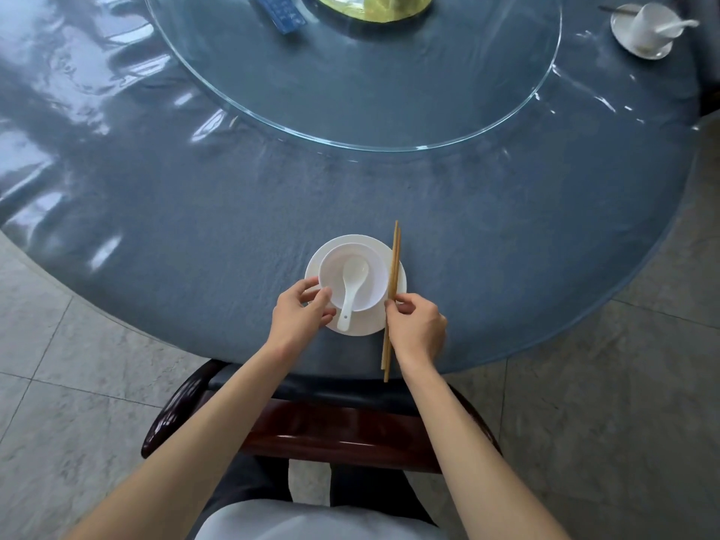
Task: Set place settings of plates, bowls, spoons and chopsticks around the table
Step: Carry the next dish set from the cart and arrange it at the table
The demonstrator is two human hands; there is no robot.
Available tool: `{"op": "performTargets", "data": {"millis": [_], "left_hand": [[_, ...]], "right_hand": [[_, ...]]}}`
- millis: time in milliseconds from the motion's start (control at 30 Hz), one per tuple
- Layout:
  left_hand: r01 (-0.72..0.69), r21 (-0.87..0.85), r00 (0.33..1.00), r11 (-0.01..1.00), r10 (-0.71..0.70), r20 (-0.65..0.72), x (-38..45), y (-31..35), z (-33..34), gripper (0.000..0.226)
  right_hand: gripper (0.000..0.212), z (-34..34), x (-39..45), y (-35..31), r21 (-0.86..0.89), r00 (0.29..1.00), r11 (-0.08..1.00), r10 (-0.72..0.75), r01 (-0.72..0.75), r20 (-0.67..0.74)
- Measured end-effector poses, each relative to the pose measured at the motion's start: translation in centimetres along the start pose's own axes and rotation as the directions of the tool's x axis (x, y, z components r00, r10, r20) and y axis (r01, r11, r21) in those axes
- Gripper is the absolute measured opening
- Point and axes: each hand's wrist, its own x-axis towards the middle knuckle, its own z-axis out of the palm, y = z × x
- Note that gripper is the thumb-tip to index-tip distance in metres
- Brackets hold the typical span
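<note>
Lower centre of the frame: white plate [355, 328] on the blue table [195, 235], white bowl [352, 280] on it, white spoon [352, 290] lying in the bowl with handle over the near rim. Left hand [302, 315] curled on the bowl's left rim; right hand [417, 327] pinching the wooden chopsticks [391, 298] across the plate's right edge. Upper right corner: second place setting [645, 31].

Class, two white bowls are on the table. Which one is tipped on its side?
The far-right bowl, lying tilted on its saucer. The near bowl sits upright on its plate.
</note>
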Motion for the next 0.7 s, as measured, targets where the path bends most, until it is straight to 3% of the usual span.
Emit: {"op": "performTargets", "data": {"millis": [700], "left_hand": [[0.020, -0.037, 1.000, 0.999, -0.019, 0.005, -0.11, 0.38, -0.08, 0.021]], "right_hand": [[0.029, 0.23, 0.12, -0.50, 0.046, 0.999, 0.999, -0.028, 0.027, 0.026]]}}
